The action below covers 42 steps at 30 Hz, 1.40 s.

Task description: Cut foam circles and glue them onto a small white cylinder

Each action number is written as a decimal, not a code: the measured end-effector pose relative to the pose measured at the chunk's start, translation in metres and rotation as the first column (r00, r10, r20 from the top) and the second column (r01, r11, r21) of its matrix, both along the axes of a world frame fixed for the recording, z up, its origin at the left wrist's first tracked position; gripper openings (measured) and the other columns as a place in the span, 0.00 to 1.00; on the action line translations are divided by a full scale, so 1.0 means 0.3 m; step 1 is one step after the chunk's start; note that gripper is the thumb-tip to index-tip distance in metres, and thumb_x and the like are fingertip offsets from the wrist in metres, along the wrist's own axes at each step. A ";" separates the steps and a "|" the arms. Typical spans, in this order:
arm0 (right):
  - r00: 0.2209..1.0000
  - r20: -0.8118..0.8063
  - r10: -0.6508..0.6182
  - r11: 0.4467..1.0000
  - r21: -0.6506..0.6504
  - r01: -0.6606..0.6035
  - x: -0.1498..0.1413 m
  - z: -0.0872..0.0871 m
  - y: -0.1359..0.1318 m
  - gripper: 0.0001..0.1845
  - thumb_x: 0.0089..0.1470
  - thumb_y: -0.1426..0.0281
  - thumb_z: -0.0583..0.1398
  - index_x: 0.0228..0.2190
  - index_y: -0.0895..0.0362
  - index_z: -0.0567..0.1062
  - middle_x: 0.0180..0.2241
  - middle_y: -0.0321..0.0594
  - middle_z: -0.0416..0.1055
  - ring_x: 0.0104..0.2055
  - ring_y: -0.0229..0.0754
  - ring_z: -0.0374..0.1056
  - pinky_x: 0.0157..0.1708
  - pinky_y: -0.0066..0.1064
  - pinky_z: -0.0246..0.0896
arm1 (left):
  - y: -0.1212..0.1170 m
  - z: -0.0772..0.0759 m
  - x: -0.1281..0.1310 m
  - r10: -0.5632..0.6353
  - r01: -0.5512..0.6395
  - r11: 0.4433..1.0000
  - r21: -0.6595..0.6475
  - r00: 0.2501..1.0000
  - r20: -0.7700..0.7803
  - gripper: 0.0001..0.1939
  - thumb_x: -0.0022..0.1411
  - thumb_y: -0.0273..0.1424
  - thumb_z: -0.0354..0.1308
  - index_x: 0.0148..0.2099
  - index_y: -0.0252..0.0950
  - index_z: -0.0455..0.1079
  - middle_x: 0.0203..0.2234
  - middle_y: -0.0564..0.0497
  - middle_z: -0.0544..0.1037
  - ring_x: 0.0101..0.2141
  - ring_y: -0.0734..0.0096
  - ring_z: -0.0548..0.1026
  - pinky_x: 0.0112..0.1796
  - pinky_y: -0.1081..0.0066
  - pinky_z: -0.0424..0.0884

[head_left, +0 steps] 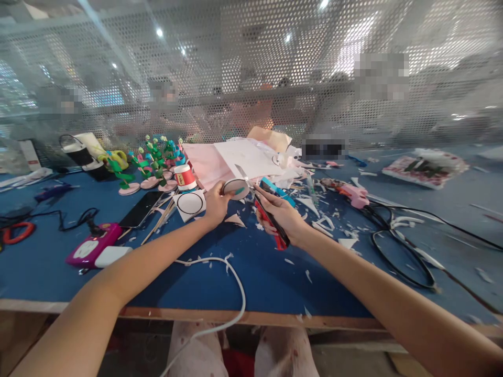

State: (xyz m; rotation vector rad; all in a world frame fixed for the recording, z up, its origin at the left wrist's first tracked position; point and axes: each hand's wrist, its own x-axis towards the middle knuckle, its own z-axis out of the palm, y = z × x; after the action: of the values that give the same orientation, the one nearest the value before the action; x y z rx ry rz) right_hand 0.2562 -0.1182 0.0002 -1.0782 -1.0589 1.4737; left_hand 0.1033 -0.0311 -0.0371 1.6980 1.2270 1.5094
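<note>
My left hand [215,203] pinches a white paper disc with a black drawn ring [234,187], held above the blue table. My right hand [281,214] grips red-handled scissors [271,222]; their blades [243,174] are open around the disc's upper right edge. Just left of the hands lies a white paper square with a black circle drawn on it [190,203]. White paper offcuts [322,222] are scattered on the table around and right of the hands.
Green foam figures on pink round bases [147,167], a small red-labelled tub [184,177], a phone [140,208], a pink device [93,243], pink-white sheets [231,159], a pink glue gun [353,195], black cables [401,246], a white cord [231,272]. A perforated screen [251,68] stands behind.
</note>
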 end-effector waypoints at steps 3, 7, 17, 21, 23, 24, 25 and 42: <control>1.000 0.008 -0.003 1.000 0.009 0.003 0.000 -0.001 -0.002 0.32 0.60 0.67 0.55 0.65 0.53 0.56 0.13 0.27 0.63 0.09 0.29 0.51 0.07 0.18 0.45 | 0.002 -0.004 0.000 -0.042 0.042 0.999 0.008 0.999 0.006 0.06 0.50 0.24 0.58 0.28 0.35 0.63 0.21 0.58 0.66 0.26 0.76 0.63 0.29 0.75 0.60; 1.000 0.013 -0.001 1.000 0.013 0.000 0.003 -0.006 0.000 0.33 0.61 0.68 0.54 0.66 0.54 0.53 0.13 0.28 0.63 0.09 0.29 0.52 0.07 0.18 0.45 | -0.006 -0.001 0.002 -0.092 0.092 0.996 0.013 0.996 0.021 0.05 0.49 0.24 0.58 0.28 0.35 0.64 0.22 0.57 0.68 0.27 0.75 0.64 0.30 0.75 0.61; 0.994 0.070 -0.084 0.991 0.113 0.076 -0.001 -0.026 0.007 0.32 0.59 0.69 0.54 0.64 0.55 0.57 0.14 0.28 0.63 0.09 0.31 0.55 0.07 0.21 0.50 | -0.032 0.026 0.012 -0.086 0.087 0.996 0.000 0.995 -0.053 0.05 0.47 0.21 0.59 0.26 0.34 0.66 0.19 0.58 0.68 0.25 0.77 0.64 0.30 0.75 0.60; 0.995 0.039 -0.088 0.991 0.108 0.083 0.005 -0.029 0.014 0.33 0.59 0.68 0.55 0.65 0.54 0.57 0.14 0.28 0.63 0.09 0.30 0.54 0.07 0.21 0.49 | -0.017 0.014 0.011 -0.068 0.068 0.998 -0.018 0.998 0.007 0.07 0.47 0.22 0.60 0.26 0.35 0.64 0.20 0.58 0.67 0.25 0.76 0.64 0.29 0.75 0.61; 0.996 0.048 -0.073 0.993 0.092 0.068 0.005 -0.027 0.011 0.34 0.58 0.67 0.56 0.64 0.53 0.57 0.14 0.28 0.64 0.10 0.30 0.55 0.08 0.21 0.49 | -0.008 0.006 0.010 -0.065 0.067 0.997 -0.047 0.997 0.046 0.07 0.48 0.23 0.60 0.26 0.35 0.63 0.20 0.58 0.67 0.25 0.76 0.64 0.28 0.76 0.61; 0.996 0.058 -0.072 0.994 0.081 0.067 0.004 -0.026 0.009 0.34 0.58 0.67 0.57 0.64 0.53 0.57 0.14 0.28 0.63 0.10 0.30 0.55 0.08 0.21 0.49 | -0.004 0.002 0.010 -0.064 0.067 0.996 -0.059 0.996 0.061 0.08 0.48 0.23 0.60 0.26 0.35 0.63 0.19 0.59 0.67 0.25 0.76 0.65 0.28 0.76 0.61; 0.995 0.068 -0.073 0.995 0.071 0.068 0.002 -0.024 0.007 0.33 0.58 0.67 0.57 0.64 0.53 0.58 0.14 0.28 0.63 0.10 0.30 0.55 0.08 0.21 0.49 | -0.002 0.000 0.010 -0.063 0.067 0.996 -0.065 0.996 0.070 0.08 0.49 0.23 0.60 0.26 0.36 0.63 0.19 0.59 0.66 0.25 0.76 0.65 0.28 0.76 0.62; 0.998 0.052 -0.038 0.999 0.041 0.036 0.002 -0.014 0.002 0.32 0.61 0.72 0.50 0.65 0.56 0.54 0.13 0.28 0.63 0.08 0.30 0.52 0.07 0.20 0.48 | -0.010 0.005 0.005 -0.127 0.127 0.992 -0.003 0.992 0.023 0.06 0.47 0.22 0.60 0.26 0.35 0.65 0.20 0.58 0.68 0.26 0.76 0.65 0.29 0.76 0.62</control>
State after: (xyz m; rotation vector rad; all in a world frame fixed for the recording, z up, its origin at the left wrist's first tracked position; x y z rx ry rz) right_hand 0.2569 -0.1175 -0.0039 -1.1082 -1.0953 1.3961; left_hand 0.1049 -0.0343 -0.0357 1.7169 1.0885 1.4455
